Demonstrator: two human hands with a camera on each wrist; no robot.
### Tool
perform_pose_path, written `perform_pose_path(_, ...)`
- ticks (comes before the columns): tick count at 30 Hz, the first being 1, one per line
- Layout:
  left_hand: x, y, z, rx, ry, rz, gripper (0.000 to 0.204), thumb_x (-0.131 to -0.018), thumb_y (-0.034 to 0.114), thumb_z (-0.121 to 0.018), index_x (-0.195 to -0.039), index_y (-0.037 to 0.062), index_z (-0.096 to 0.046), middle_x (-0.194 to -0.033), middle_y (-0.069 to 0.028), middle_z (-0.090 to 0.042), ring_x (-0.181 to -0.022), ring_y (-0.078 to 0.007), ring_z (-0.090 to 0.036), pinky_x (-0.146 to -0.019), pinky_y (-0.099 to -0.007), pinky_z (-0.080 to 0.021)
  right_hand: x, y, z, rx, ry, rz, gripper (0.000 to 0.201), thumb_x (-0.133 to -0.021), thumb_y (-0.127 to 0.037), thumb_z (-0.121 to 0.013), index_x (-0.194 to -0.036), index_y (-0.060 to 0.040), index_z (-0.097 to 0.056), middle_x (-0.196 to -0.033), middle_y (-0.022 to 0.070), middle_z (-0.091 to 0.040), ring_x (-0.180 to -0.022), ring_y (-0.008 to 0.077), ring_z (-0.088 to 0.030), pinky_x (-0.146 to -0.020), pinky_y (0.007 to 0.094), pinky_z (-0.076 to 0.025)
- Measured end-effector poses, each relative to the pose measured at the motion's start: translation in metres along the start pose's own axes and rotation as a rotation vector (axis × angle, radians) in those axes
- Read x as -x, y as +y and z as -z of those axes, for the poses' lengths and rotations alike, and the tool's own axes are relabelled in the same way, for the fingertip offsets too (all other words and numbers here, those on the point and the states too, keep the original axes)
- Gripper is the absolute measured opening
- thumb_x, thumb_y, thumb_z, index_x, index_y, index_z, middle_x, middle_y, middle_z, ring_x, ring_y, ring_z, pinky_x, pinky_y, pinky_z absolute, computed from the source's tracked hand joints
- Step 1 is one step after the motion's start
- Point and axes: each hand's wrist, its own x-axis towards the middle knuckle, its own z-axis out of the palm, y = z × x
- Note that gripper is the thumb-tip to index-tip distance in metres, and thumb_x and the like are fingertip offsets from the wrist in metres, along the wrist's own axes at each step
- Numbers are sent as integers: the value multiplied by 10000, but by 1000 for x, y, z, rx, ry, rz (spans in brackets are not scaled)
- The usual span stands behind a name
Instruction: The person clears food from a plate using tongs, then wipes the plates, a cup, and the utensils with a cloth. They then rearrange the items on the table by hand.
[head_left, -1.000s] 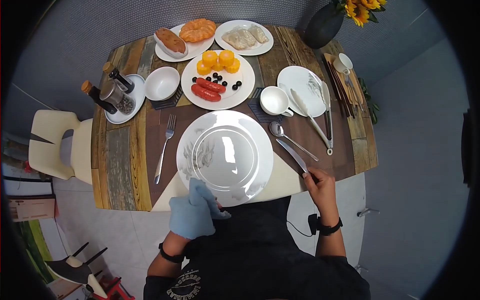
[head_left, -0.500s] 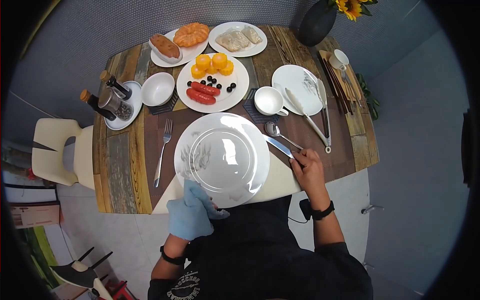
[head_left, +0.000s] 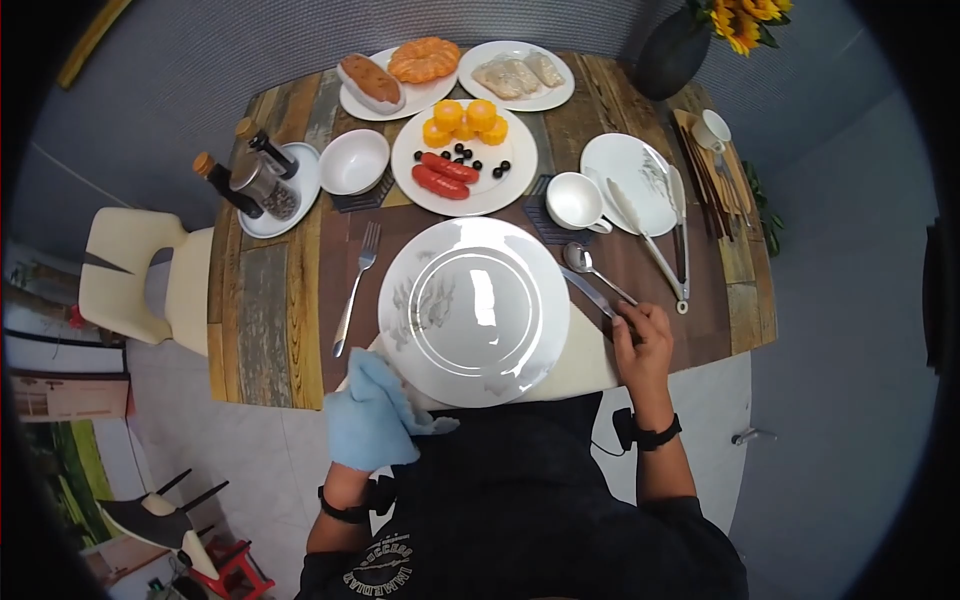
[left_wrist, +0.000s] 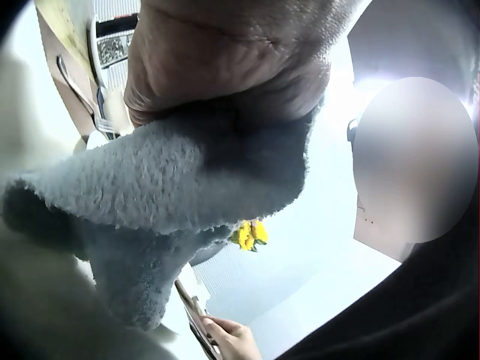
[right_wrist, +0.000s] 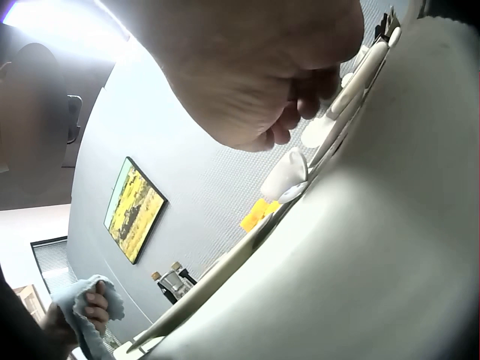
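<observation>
A blue cloth (head_left: pixel 368 418) covers most of my left hand (left_wrist: pixel 217 60) in the head view; the right wrist view shows its fingers curled round the cloth. It is at the lower left of the large white plate (head_left: pixel 410 372), near the table's front edge. My right hand (head_left: pixel 645 350) grips the handle of a table knife (head_left: pixel 592 292), mostly hidden by the fingers. The blade points at the plate's right rim, just left of a spoon (head_left: pixel 598 272). A fork (head_left: pixel 358 290) lies on the plate's left side.
Behind the large plate stands a plate of sausages, berries and corn (head_left: pixel 465 203), between a white bowl (head_left: pixel 354 160) and a white cup (head_left: pixel 575 202). Tongs (head_left: pixel 660 262) lean on a plate at right; bottles (head_left: pixel 228 185) stand at left. A vase (head_left: pixel 672 55) is at the back.
The knife has shifted up and toward the plate's right rim in my right hand. My left hand has drawn the cloth left, off the plate's lower rim. The head view has shifted slightly.
</observation>
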Motion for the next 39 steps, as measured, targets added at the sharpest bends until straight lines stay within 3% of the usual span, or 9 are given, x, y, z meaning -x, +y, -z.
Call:
perform_pose_path(3,-4,-29,15,-269,146,73,682,-559,128,-788,-1129,15,-432,-806,-60,-654,-689,-320,-693,-605,-395,-543,7,-9,-3,-109,10,-68,172,-863,-8,-703,-1029,19,-738,-911,125,-611,-862,268,-609,-776,351,-497)
perform_pose_path(5,-9,-50,26,-690,402,234,716,-564,126,-781,-1180,11,-434,-814,-97,-661,-718,-350,-696,-651,-417,-557,11,-19,-7,-131,-3,-33,168,-865,16,-683,-1024,15,-737,-895,112,-600,-823,242,-606,-750,333,-495)
perform_pose_path(8,-16,-55,60,-809,527,495,809,-568,143,-783,-1279,18,-419,-861,-95,-677,-760,-356,-700,-690,-411,-560,16,-26,-13,-184,-27,59,171,-902,52,-641,-1053,40,-720,-911,97,-591,-761,154,-568,-672,262,-465)
perform_pose_path(11,-17,-44,81,-637,817,402,752,-610,106,-770,-1300,37,-478,-955,-76,-682,-859,-352,-700,-728,-408,-558,24,-25,-18,-221,-1,49,179,-904,65,-621,-1055,38,-714,-907,95,-593,-758,151,-569,-672,257,-462)
perform_pose_path(17,-42,-79,40,-808,583,-31,341,-811,-6,-614,-1140,81,-632,-1098,-86,-661,-974,-317,-670,-836,-373,-538,40,-23,-21,-240,-23,-47,202,-872,86,-628,-1046,31,-714,-887,110,-591,-753,189,-598,-681,284,-486)
perform_pose_path(20,-68,-70,21,-655,473,-183,322,-861,32,-586,-1170,91,-653,-1073,-125,-674,-988,-327,-659,-880,-362,-525,42,-22,-23,-246,-27,-54,203,-865,87,-629,-1040,29,-714,-890,113,-592,-752,190,-595,-678,286,-484)
perform_pose_path(22,-81,-87,12,-454,365,-355,236,-875,154,-561,-1051,122,-714,-891,-171,-704,-830,-378,-692,-768,-412,-549,42,-21,-24,-243,-24,-47,203,-858,86,-631,-1035,28,-714,-883,112,-591,-746,190,-589,-670,287,-479)
perform_pose_path(25,-79,-161,-15,-180,267,-219,297,-889,103,-659,-1181,50,-679,-1064,-164,-708,-1025,-338,-664,-888,-386,-527,42,-19,-27,-253,-19,-24,201,-850,82,-640,-1029,27,-714,-881,113,-591,-740,193,-587,-664,290,-477)
perform_pose_path(39,-70,-143,-8,-475,242,-237,277,-859,173,-699,-1107,49,-712,-1078,-154,-722,-1009,-355,-672,-907,-435,-521,39,-21,-28,-245,16,4,150,-849,56,-667,-984,27,-724,-848,110,-596,-696,198,-587,-618,301,-471)
